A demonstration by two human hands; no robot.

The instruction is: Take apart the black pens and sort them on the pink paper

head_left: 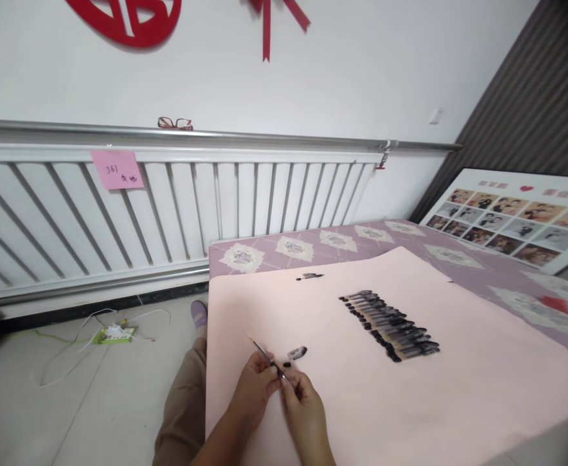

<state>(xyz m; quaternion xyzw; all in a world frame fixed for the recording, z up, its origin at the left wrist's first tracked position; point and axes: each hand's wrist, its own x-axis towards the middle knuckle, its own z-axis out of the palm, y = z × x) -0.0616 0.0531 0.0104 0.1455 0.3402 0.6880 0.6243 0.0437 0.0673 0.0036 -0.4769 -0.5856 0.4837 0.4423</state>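
Note:
My left hand (255, 387) pinches a thin pen refill (263, 351), dark along its length with a pale end pointing up and away to the left. My right hand (304, 402) is closed at the refill's near end, its fingertips meeting those of the left. Just beyond the hands lie a clear-and-black pen barrel (297, 353) and a small black pen plug (287, 364). To the right, several pens (390, 323) are laid side by side in a slanting row, with small black pieces along their left ends. The fingers partly hide the refill.
Pink paper (458, 395) covers the table over a purple patterned cloth (313, 249). More small pen parts (310, 276) lie near its far edge. A photo board (507, 220) leans at right. Behind are a white radiator (254, 194) and glasses (175, 123); a power strip (116, 334) is on the floor.

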